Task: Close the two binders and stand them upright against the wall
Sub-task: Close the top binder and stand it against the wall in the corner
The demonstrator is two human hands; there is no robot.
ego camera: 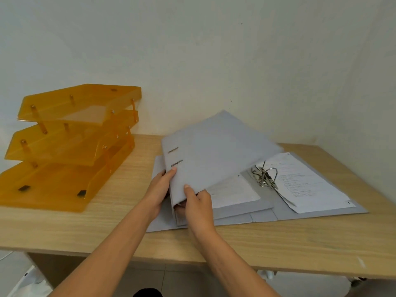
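Observation:
Two grey binders lie on the wooden desk, one on top of the other. The upper binder has its cover tilted up and partly folded over its pages. My left hand grips the cover's left edge near the two slots. My right hand pinches the cover's near corner, thumb on top. The lower binder lies open flat, with its metal ring clip and a printed sheet showing at the right. The white wall rises right behind the desk.
A three-tier orange plastic letter tray stands on the desk's left side against the wall. The desk's front edge runs across the lower frame, with floor below it. A side wall closes in at the far right.

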